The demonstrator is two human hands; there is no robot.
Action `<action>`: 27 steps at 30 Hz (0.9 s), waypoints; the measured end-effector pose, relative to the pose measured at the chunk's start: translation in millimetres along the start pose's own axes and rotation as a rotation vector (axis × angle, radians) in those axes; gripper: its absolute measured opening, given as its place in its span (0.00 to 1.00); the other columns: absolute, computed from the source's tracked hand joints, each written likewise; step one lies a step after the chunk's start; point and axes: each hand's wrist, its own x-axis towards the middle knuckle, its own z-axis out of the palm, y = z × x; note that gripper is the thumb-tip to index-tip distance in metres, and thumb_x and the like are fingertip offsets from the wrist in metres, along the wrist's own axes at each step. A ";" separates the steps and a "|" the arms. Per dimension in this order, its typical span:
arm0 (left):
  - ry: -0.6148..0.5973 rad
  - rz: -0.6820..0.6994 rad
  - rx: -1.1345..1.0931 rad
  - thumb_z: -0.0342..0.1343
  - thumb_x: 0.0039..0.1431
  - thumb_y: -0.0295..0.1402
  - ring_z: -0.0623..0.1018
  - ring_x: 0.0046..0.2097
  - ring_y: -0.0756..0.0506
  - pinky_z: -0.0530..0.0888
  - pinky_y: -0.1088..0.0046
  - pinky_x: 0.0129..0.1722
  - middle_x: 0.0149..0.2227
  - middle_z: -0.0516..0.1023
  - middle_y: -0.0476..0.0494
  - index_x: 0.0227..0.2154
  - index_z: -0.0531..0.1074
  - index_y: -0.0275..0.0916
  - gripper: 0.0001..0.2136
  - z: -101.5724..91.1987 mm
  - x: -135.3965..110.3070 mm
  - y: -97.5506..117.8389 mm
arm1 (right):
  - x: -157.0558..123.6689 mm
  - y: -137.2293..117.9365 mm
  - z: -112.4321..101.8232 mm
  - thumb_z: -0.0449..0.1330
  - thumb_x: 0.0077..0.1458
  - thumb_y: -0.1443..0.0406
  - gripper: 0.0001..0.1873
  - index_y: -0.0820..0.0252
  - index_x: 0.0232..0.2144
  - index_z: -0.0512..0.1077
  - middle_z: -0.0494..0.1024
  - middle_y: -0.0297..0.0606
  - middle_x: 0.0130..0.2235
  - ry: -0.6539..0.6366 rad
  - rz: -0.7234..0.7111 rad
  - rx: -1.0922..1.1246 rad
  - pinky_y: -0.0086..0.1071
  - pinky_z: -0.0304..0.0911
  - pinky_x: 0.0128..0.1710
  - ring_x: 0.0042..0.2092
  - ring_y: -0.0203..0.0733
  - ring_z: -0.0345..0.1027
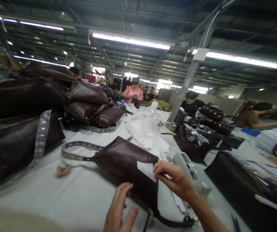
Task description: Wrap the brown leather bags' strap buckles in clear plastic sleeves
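Observation:
A dark brown leather bag point(126, 161) lies flat on the white table point(80, 193) in front of me, its studded strap point(78, 151) running out to the left. My right hand point(174, 178) pinches a white paper slip point(146, 169) that sits at the bag's right edge. My left hand point(120, 209) hovers just before the bag's near edge, fingers stretched and apart, holding nothing.
Piles of brown bags point(20, 129) fill the left side, with more bags point(210, 129) at right. White plastic wrapping point(145, 129) lies behind the bag. Several other people work at the far end. Stacked white sheets point(271, 141) sit at the right edge.

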 end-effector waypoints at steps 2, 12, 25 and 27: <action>0.082 0.210 0.074 0.54 0.57 0.41 0.60 0.63 0.35 0.61 0.55 0.60 0.64 0.59 0.38 0.57 0.65 0.44 0.24 -4.5 0.8 19.1 | -20.8 -31.5 16.8 0.56 0.60 0.69 0.07 0.58 0.30 0.71 0.76 0.38 0.33 -0.078 -0.061 -0.013 0.28 0.65 0.37 0.37 0.37 0.71; -0.025 -0.014 -0.220 0.59 0.49 0.40 0.74 0.32 0.44 0.69 0.69 0.39 0.25 0.77 0.45 0.21 0.75 0.36 0.12 -11.5 -26.9 39.8 | -75.3 -78.8 88.9 0.65 0.52 0.64 0.24 0.49 0.51 0.66 0.68 0.44 0.55 0.275 0.320 0.514 0.33 0.71 0.37 0.39 0.40 0.72; 0.042 -0.285 -0.692 0.68 0.37 0.44 0.68 0.23 0.51 0.64 0.76 0.26 0.21 0.71 0.50 0.21 0.68 0.36 0.18 -22.2 -25.9 20.3 | -71.5 -85.9 131.4 0.71 0.42 0.54 0.22 0.61 0.36 0.72 0.76 0.33 0.27 0.299 0.680 0.773 0.27 0.64 0.28 0.28 0.35 0.67; 0.083 -0.310 -0.649 0.68 0.37 0.44 0.69 0.26 0.51 0.64 0.77 0.27 0.23 0.73 0.49 0.22 0.70 0.35 0.18 -29.2 -23.0 16.0 | -73.6 -76.1 127.1 0.70 0.41 0.52 0.20 0.61 0.27 0.72 0.73 0.32 0.24 0.319 0.706 0.723 0.27 0.63 0.27 0.26 0.34 0.65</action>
